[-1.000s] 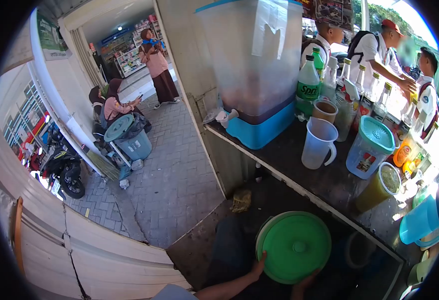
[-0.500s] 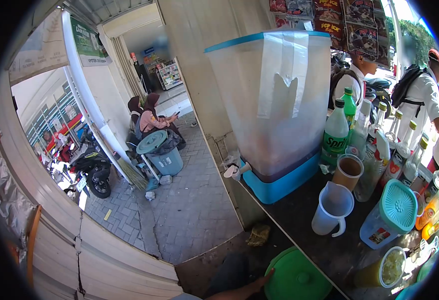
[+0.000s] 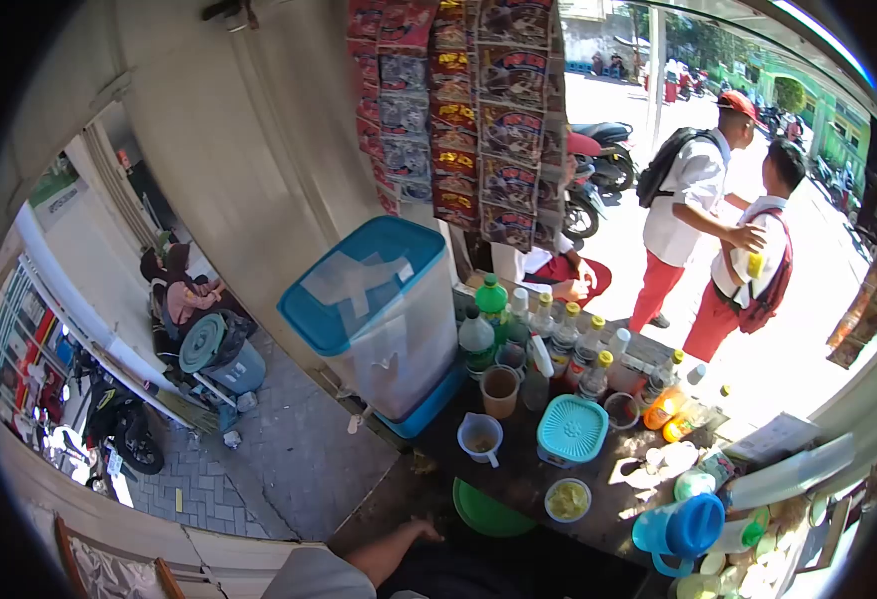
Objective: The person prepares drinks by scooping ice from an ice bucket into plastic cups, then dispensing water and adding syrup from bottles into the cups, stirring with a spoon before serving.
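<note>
My left hand (image 3: 421, 532) reaches in from the bottom of the view, below a grey sleeve (image 3: 319, 575). It is low beside the table, close to the left of a round green lid (image 3: 488, 511), and its fingers are mostly hidden in shadow. Part of the lid is cut off by the dark shape in front of it. On the table above stand a clear measuring jug (image 3: 480, 436), a brown-tinted cup (image 3: 499, 390), a tub of pale yellow pieces (image 3: 567, 500) and a container with a turquoise lid (image 3: 571, 429). My right hand is out of view.
A big drink dispenser (image 3: 399, 369) with a blue lid stands at the table's corner. Several bottles (image 3: 570, 339) line the back edge, and a blue pitcher (image 3: 678, 529) is at right. Sachet strips (image 3: 508, 120) hang above. People (image 3: 698, 190) stand outside.
The view has swung right and down, showing more of the table and street. My left hand, earlier touching the green lid's edge, is now apart from it to the left.
</note>
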A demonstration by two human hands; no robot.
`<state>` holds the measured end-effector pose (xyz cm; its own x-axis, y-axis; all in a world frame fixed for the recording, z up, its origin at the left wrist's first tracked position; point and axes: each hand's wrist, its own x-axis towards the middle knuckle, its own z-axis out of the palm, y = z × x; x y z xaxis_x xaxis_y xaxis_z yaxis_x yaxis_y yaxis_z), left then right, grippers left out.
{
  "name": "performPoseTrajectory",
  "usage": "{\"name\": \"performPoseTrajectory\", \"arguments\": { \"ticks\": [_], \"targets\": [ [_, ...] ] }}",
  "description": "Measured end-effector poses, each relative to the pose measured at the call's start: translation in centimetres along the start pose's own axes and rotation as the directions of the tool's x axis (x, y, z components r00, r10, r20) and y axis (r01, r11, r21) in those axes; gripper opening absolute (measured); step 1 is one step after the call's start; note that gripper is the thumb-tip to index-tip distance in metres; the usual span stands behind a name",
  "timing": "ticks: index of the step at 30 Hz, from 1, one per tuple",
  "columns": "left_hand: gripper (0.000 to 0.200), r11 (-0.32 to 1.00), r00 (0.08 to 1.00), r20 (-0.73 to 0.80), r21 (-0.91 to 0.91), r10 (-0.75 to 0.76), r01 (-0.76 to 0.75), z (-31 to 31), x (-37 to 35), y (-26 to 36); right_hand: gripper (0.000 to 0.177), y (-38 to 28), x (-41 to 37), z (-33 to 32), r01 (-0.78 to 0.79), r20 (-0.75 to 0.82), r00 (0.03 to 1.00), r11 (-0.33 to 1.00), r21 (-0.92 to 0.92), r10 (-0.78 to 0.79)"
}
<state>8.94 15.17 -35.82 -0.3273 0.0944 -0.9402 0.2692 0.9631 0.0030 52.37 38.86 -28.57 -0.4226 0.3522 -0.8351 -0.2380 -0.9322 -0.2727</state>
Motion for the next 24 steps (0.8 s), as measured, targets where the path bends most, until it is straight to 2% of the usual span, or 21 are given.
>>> {"name": "performPoseTrajectory", "arguments": {
  "ticks": [1, 2, 3, 4, 6, 8, 9, 11, 12, 14, 15, 17, 18, 19, 21, 22, 24],
  "targets": [
    [0.107, 0.955, 0.893, 0.357, -0.208, 0.275, -0.211, -0.3, -1.2, -1.0, 0.023, -0.4, -2.6, -3.0, 0.118, -0.019, 0.993, 0.988, 0.101, -0.116],
    [0.104, 0.992, 0.858, 0.504, -0.119, 0.095, -0.04, -3.9, -12.1, 3.1, 0.027, -1.1, -5.0, -4.8, 0.241, -0.04, 0.971, 0.951, 0.194, -0.238],
    [0.104, 0.996, 0.83, 0.55, -0.047, 0.088, -0.075, -1.6, -11.5, 5.2, 0.029, -2.3, -9.0, -5.5, 0.388, -0.117, 0.921, 0.868, 0.31, -0.37],
    [0.103, 0.991, 0.823, 0.559, 0.014, 0.102, -0.132, -0.1, -11.6, 5.4, 0.031, -3.0, -11.6, -6.2, 0.522, -0.193, 0.851, 0.751, 0.404, -0.488],
    [0.103, 0.971, 0.802, 0.589, 0.114, 0.104, -0.21, 0.9, -11.0, 7.1, 0.037, -2.6, -15.5, -10.5, 0.635, -0.447, 0.749, 0.337, 0.695, -0.489],
    [0.102, 0.947, 0.8, 0.59, 0.179, 0.113, -0.266, 0.7, -11.3, 10.0, 0.032, -3.1, -19.6, -10.3, 0.78, -0.649, 0.608, 0.19, 0.597, -0.457],
    [0.101, 0.939, 0.802, 0.585, 0.197, 0.118, -0.282, 1.0, -11.4, 10.8, 0.032, -3.3, -20.7, -8.7, 0.789, -0.671, 0.6, 0.183, 0.586, -0.435],
    [0.101, 0.927, 0.809, 0.574, 0.219, 0.13, -0.304, 0.9, -11.2, 11.4, 0.028, -3.7, -22.2, -4.3, 0.761, -0.632, 0.567, 0.043, 0.647, -0.528],
    [0.1, 0.921, 0.813, 0.563, 0.221, 0.149, -0.322, 0.5, -11.3, 12.9, 0.028, -3.6, -22.4, -4.1, 0.766, -0.641, 0.566, 0.043, 0.641, -0.518],
    [0.1, 0.907, 0.823, 0.538, 0.23, 0.183, -0.352, 0.0, -11.0, 13.6, 0.033, -2.3, -22.4, -4.2, 0.77, -0.615, 0.443, -0.074, 0.634, -0.653],
    [0.1, 0.896, 0.831, 0.519, 0.244, 0.202, -0.371, -0.4, -11.1, 13.6, 0.033, -1.8, -22.3, -4.8, 0.77, -0.625, 0.444, -0.084, 0.633, -0.642],
    [0.099, 0.864, 0.839, 0.485, 0.28, 0.248, -0.418, -1.2, -10.8, 13.4, 0.038, -1.1, -22.2, -7.9, 0.833, -0.873, 0.443, -0.268, 0.485, -0.202],
    [0.099, 0.843, 0.838, 0.473, 0.301, 0.273, -0.445, -1.6, -10.7, 13.3, 0.038, 0.1, -21.8, -9.8, 0.864, -0.877, 0.421, -0.194, 0.466, -0.232],
    [0.098, 0.82, 0.832, 0.47, 0.323, 0.294, -0.473, -1.6, -10.3, 13.0, 0.038, 0.7, -22.4, -8.1, 0.869, -0.889, 0.406, -0.213, 0.447, -0.212],
    [0.098, 0.799, 0.81, 0.51, 0.338, 0.289, -0.498, -2.3, -9.2, 13.2, 0.031, 0.4, -22.7, -4.6, 0.925, -0.92, 0.374, -0.024, 0.379, -0.114],
    [0.098, 0.792, 0.793, 0.539, 0.333, 0.285, -0.511, -2.6, -8.3, 12.8, 0.023, 1.5, -22.4, -4.8, 0.934, -0.92, 0.354, 0.001, 0.359, -0.166],
    [0.1, 0.739, 0.769, 0.561, 0.369, 0.307, -0.564, -3.6, -6.1, 12.4, 0.022, 3.8, -21.8, -3.9, 0.913, -0.877, 0.399, 0.024, 0.408, -0.268]
  ]
}}
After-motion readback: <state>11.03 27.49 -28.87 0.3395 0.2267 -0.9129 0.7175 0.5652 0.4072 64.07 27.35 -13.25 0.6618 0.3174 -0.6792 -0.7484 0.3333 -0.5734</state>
